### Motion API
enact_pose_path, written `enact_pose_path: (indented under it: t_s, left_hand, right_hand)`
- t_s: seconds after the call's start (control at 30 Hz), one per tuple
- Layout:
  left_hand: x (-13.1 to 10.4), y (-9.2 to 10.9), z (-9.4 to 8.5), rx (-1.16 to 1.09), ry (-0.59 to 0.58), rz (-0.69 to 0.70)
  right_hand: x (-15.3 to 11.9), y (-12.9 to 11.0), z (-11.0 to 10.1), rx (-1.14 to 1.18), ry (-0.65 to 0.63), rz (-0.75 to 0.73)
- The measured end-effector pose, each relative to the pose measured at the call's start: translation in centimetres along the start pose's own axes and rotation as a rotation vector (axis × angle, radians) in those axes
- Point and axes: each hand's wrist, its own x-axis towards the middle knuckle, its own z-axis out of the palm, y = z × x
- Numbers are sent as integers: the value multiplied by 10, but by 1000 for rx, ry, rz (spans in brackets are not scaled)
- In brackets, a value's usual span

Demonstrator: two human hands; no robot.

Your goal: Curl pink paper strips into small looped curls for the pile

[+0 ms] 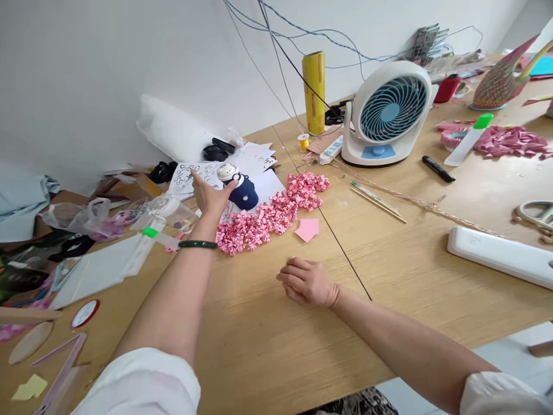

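Bottle (pixel 241 187), dark blue with a white cap, stands just behind the pink pile (pixel 270 214). The left hand (pixel 210 196) spreads wide, fingertips at its cap, not gripping. The right hand (pixel 307 282) rests loosely curled before the pile. A nudge could tip the bottle onto the papers (pixel 254 158).

The left hand (pixel 211 196) touches a jar (pixel 242 187) behind a heap of folded papers (pixel 272 213); the right hand (pixel 307 282) rests on the table (pixel 410 271) before it; 1 fan (pixel 386 115) stands far right.

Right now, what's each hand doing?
Left hand: open, fingers on the white-capped dark blue container.
Right hand: loosely curled, resting on the table, holding nothing.
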Motion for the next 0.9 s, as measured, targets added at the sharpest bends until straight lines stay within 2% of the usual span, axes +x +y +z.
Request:
enact_pose_path:
  t_s: [0.1, 0.17, 0.33, 0.5, 0.63, 0.7, 0.8, 0.9]
  left_hand:
    - [13, 19, 23, 55, 15, -72]
    - [18, 24, 36, 36, 10, -89]
    - [24, 18, 64, -70, 17, -125]
    - [27, 6, 74, -138, 89, -149]
    - [28, -5, 73, -290, 135, -119]
    - [32, -3, 67, -392, 174, -115]
    - [46, 14, 48, -421, 246, -55]
    - [61, 42, 16, -420, 273, 91]
  right_hand:
    - [1, 1, 1, 32, 16, 66]
    - [2, 2, 1, 42, 21, 91]
    - [3, 5, 2, 73, 9, 131]
    - [-1, 5, 5, 63, -4, 136]
    - [-5, 5, 6, 48, -34, 149]
    - [-6, 6, 6, 51, -32, 148]
    - [-6, 8, 5, 58, -45, 151]
    - [-4, 10, 2, 74, -44, 163]
